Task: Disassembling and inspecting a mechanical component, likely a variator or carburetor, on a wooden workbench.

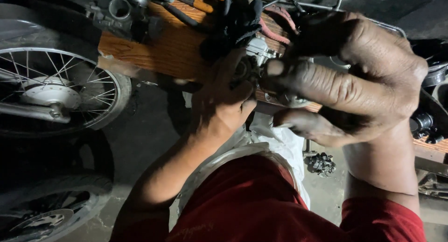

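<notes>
Both grimy hands, left hand [224, 102] and right hand [354, 78], grip one small grey metal part [261, 60] over an orange wooden bench [163, 50], spoked wheel [51, 92] at 9 o'clock, concrete floor [144, 134] below.

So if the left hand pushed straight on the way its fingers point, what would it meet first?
Probably the small metal part it already touches, held between both hands. Beyond that lies the black rag on the wooden board. The left hand points up-frame; depth is hard to judge.
</notes>
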